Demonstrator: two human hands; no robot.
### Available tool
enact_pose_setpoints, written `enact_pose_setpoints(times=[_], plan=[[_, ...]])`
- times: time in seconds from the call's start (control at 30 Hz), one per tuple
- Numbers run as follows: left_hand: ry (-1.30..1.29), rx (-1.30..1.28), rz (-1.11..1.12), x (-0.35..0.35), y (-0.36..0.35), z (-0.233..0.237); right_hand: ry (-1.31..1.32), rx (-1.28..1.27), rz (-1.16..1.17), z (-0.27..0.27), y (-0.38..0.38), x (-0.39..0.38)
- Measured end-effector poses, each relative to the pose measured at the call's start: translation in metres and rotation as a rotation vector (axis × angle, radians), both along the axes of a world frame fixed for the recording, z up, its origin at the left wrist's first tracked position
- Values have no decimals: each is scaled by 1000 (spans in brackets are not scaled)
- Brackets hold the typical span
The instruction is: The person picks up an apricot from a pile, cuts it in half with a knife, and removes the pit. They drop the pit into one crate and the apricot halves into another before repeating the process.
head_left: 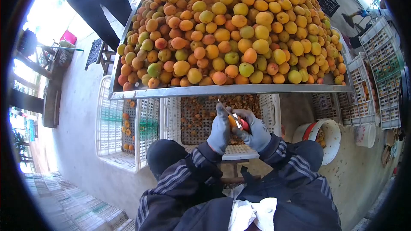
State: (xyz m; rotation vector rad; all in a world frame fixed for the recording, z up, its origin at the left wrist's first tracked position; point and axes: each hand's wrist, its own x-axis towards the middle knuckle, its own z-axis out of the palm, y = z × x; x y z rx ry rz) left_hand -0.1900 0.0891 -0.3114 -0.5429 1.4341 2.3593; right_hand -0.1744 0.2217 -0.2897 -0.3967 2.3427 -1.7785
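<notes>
Both my hands wear grey gloves and meet over the crate in front of my knees. My left hand (219, 131) is closed around an orange apricot (232, 122), partly hidden by the fingers. My right hand (256, 133) grips a small metal tool with a red part (245, 125), held against the apricot; I cannot tell its exact kind. Below them a white plastic crate (272, 113) contains many small brownish-orange pieces. Just beyond my fingertips runs the metal edge of a table (231, 89) heaped with whole apricots (222, 34).
At left stands another white crate (112, 122) with orange halves inside. A white bucket (329, 139) sits tilted by my right knee. Stacked crates (379, 72) line the right side. A person (96, 0) in dark trousers stands at the back left.
</notes>
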Motion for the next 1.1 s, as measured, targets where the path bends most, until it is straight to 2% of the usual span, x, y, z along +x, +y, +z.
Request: enact_pose_setpoints(times=[0.07,0.13,0.17,0.2,0.27,0.33,0.4,0.47,0.5,0.63,0.73,0.8,0.87,0.93,0.97,1.0,1.1], plan=[[-101,56,55,-3,-2,-1,36,13,42,4,0,-1],[312,-415,-222,2,-9,14,-51,-228,67,7,-6,2],[202,-326,-95,4,-5,23,-53,-232,69,6,-9,4],[198,-329,-93,4,-3,23,-86,-301,46,5,-12,7],[350,-324,64,4,-1,19,-126,-372,22,2,-20,11],[349,-301,71,4,-2,15,-99,-506,-109,-5,-30,15],[459,-377,57,3,-3,14,-129,-570,-146,-19,-33,20],[458,-405,4,3,-5,7,-282,-632,-244,-26,-35,26],[478,-430,-19,2,-5,4,-266,-699,-301,-26,-41,27],[605,-550,-82,2,-6,-3,-338,-690,-351,-21,-39,33],[648,-587,-14,0,-4,-7,-183,-558,-345,-12,-33,25],[206,-261,-187,2,-8,20,1,-155,-120,-2,-15,16],[426,-337,-173,3,-3,0,17,-153,-59,-6,-5,15],[229,-262,-176,6,-1,2,142,-74,-95,-12,-5,17],[296,-319,-49,5,5,0,66,-188,-157,-16,-12,19],[295,-319,-51,4,4,-1,65,-188,-159,-20,-18,19],[443,-424,-51,0,-1,-4,-150,-687,-365,-22,-39,22]])
